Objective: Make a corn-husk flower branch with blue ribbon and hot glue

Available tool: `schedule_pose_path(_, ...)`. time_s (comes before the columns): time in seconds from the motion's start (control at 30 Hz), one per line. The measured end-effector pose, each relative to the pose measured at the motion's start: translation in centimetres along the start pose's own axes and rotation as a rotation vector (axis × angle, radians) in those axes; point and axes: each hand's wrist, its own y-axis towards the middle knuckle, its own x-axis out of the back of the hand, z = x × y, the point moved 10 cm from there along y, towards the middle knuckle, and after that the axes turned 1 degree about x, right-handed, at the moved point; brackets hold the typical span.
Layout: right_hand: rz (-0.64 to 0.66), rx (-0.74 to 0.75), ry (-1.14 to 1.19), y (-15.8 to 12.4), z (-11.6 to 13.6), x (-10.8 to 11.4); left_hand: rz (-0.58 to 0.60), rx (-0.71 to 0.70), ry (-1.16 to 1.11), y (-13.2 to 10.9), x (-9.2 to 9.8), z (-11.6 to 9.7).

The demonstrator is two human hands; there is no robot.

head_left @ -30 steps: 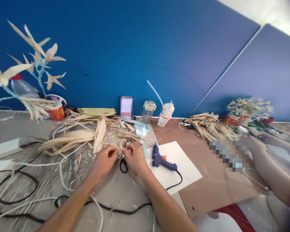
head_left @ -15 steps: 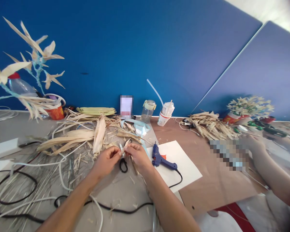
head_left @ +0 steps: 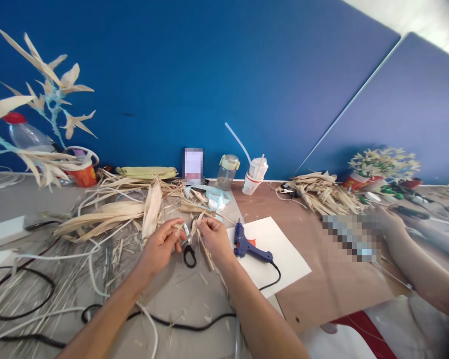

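My right hand (head_left: 215, 240) pinches a narrow strip of dried corn husk (head_left: 195, 228) between thumb and fingers. To its left my left hand (head_left: 160, 247) is apart from the strip, with its fingers spread. A pale bit shows by its fingertips; whether it is touching them I cannot tell. Black-handled scissors (head_left: 189, 257) lie on the table between my hands, blades pointing away and partly hidden. Just beyond my left hand are a pale husk piece (head_left: 152, 207) and a long husk bundle (head_left: 101, 219). A blue glue gun (head_left: 249, 243) rests on white paper (head_left: 284, 254) right of my right hand.
Black and white cables (head_left: 194, 327) cross the table in front. Husk flowers (head_left: 69, 82) on blue stems rise at left. A clear bottle (head_left: 227, 172) and a paper cup (head_left: 250, 184) stand by the blue partition (head_left: 194, 75). Another person's arm (head_left: 415, 254) reaches in at right.
My left hand has moved away from the husk strip to the left, and its fingers have spread. The right hand keeps its pinch on the strip. The view has shifted slightly.
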Motion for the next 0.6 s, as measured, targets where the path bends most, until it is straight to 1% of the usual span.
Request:
schedule_pose_path(0.1, -0.016, 0.037, -0.031, 0.0, 0.3, 0.2, 0.057, 0.062, -0.097, -0.2, -0.6, 0.1)
schedule_pose_path(0.23, -0.052, 0.109, -0.102, -0.2, 1.2, 0.6, 0.158, 0.16, -0.188, -0.7, -2.0, 0.9)
schedule_pose_path(0.33, -0.057, 0.127, -0.131, -0.3, 1.6, 0.5, 0.205, 0.21, -0.229, -0.9, -2.7, 1.7)
schedule_pose_path(0.47, -0.069, 0.151, -0.158, -0.5, 2.0, 0.5, 0.181, 0.266, -0.312, -0.9, -2.8, 2.6)
schedule_pose_path(0.6, -0.057, 0.153, -0.156, -0.6, 2.0, 0.3, 0.143, 0.288, -0.345, -0.9, -2.5, 2.7)
